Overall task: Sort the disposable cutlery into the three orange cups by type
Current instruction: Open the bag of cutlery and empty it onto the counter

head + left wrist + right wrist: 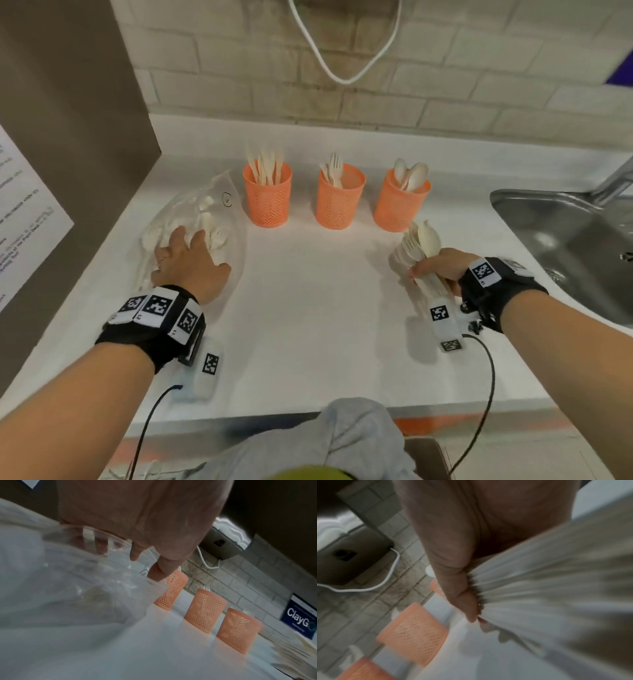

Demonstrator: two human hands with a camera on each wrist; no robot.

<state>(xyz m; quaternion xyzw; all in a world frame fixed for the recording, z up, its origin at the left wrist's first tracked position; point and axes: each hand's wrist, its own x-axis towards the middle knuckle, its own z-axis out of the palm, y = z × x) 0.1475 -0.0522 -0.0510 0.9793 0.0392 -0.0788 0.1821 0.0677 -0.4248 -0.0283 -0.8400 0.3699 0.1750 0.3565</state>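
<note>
Three orange mesh cups stand in a row at the back of the white counter: the left cup (267, 195) holds knives, the middle cup (339, 197) forks, the right cup (400, 200) spoons. My left hand (186, 260) lies flat with spread fingers on a clear plastic bag (202, 209) that holds more cream cutlery. My right hand (442, 270) grips a bundle of cutlery (419, 245), forks and a spoon pointing up, just in front of the right cup. In the right wrist view the thumb (453, 585) presses the fanned handles (530, 588).
A steel sink (575, 240) with a tap lies at the right. A brown panel (68, 137) with a paper notice borders the left. A white cable (342, 68) hangs on the brick wall behind. The counter's front edge (308, 411) is near my lap.
</note>
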